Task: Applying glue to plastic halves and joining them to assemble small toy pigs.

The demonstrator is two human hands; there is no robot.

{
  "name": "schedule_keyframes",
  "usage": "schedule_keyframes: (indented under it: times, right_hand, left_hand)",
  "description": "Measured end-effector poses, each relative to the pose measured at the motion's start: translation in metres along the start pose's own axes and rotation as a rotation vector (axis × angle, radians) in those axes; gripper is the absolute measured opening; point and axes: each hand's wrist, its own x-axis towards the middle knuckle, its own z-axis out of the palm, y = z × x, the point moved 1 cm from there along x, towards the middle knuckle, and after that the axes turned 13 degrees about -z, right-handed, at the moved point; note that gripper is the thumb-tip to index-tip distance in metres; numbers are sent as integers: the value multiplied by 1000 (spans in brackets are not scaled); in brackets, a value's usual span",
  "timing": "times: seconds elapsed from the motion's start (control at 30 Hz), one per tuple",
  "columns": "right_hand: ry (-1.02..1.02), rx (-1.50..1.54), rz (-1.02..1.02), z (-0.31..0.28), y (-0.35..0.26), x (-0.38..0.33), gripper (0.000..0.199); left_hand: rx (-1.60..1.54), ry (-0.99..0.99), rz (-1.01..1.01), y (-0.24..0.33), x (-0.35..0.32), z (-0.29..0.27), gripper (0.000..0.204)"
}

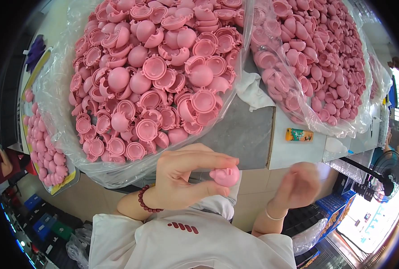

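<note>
Between the thumb and fingers of my left hand (179,177) is a small pink plastic ball-shaped piece (227,176) with little knobs, held in front of my chest. My right hand (299,186) is raised to the right, apart from it and smeared by motion; whether its fingers hold anything does not show. Just beyond my left hand lies a big heap of pink plastic half shells (139,84) in a clear plastic bag (119,172). Some shells lie hollow side up, others round side up, with small tabs on their rims.
A second clear bag of smaller-looking pink shells (325,67) spreads at the far right. Between the bags lie a white cloth (253,92) and, nearer, an orange and green lighter-shaped item (299,135) on the table (249,139). At left, a tray holds rounded pink pieces (47,154). A black fan (388,177) stands right.
</note>
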Motion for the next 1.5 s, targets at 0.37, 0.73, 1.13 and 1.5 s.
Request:
schedule_keyframes:
  times: [0.37,0.73,1.13,1.5]
  right_hand:
    - [242,-623,488,-78,123,-5,35]
    - [178,228,346,11,13,13,58]
    - [256,241,429,0,9,-4,43]
    - [246,204,421,0,9,-2,38]
  left_hand:
    - [-1200,-481,-263,-21,2,2,56]
    - [-897,-237,-373,2,-10,-2,47]
    - [768,1330,333,63,-86,-162,27]
    - [1521,807,-64,62,-59,-133,15]
